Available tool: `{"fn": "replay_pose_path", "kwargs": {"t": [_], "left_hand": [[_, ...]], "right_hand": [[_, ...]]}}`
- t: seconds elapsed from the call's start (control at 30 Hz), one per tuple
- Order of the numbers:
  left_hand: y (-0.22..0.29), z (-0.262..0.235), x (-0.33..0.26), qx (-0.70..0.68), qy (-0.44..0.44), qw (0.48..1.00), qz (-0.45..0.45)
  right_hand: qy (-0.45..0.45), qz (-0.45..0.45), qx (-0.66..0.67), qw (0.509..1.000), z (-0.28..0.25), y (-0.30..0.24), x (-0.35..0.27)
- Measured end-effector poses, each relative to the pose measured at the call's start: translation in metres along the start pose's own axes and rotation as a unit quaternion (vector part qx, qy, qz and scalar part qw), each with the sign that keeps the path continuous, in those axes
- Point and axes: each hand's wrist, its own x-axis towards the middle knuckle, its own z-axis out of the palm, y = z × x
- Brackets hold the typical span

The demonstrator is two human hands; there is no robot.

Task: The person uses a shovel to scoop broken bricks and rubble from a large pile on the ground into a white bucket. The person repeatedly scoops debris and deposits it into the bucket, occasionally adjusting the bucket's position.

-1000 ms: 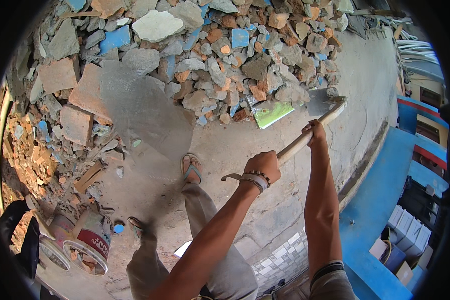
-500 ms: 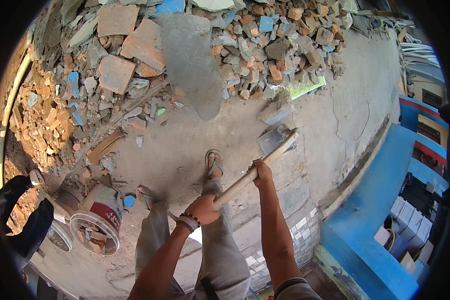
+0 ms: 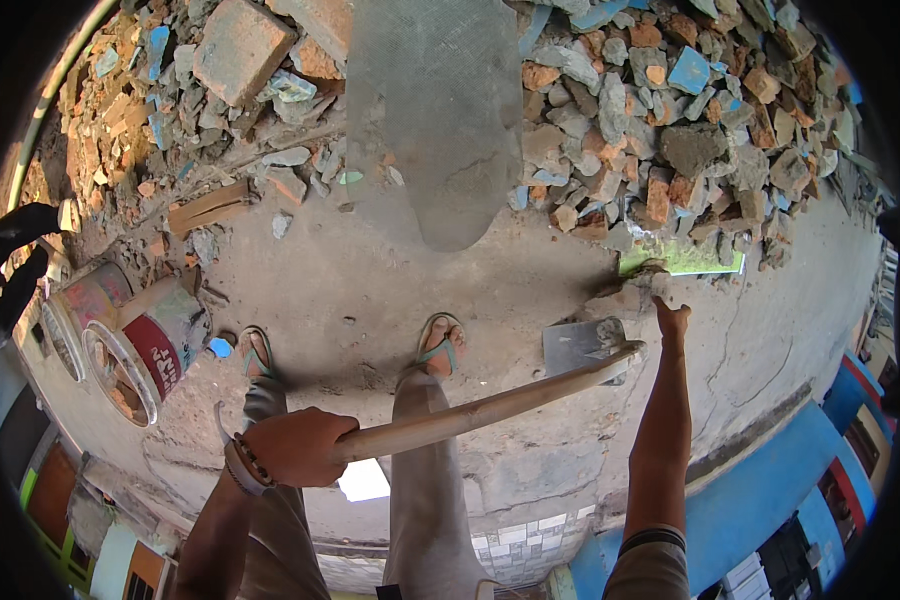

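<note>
Head view showed the left hand, its grip wrapped fully around the left end of a hoe. The long axis of this hoe ran to the right and slightly away. The right hand was nearer to the hoe's head; its grip was at a rubble chunk, how tightly, one could not see. Bare floor extended leftward, while the rubble pile and a green panel bounded the far side.
</note>
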Motion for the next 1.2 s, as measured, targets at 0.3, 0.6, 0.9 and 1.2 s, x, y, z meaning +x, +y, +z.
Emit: {"fn": "replay_pose_path", "kwargs": {"t": [0.3,0.6,0.9,1.2], "left_hand": [[0.036,0.021,-0.004,0.0,-0.069,0.994,-0.087],[0.012,0.083,-0.015,-0.059,0.09,0.994,0.034],[0.016,0.181,-0.004,-0.174,0.152,0.971,0.056],[-0.011,0.24,0.005,-0.354,0.188,0.913,0.083]], "right_hand": [[0.027,0.214,0.011,0.976,0.064,-0.053,-0.001],[-0.009,-0.015,-0.179,0.984,0.068,-0.096,-0.085],[-0.241,0.006,0.354,0.903,0.054,-0.208,-0.333],[-0.534,-0.097,0.376,0.751,0.058,-0.36,-0.791]]}}
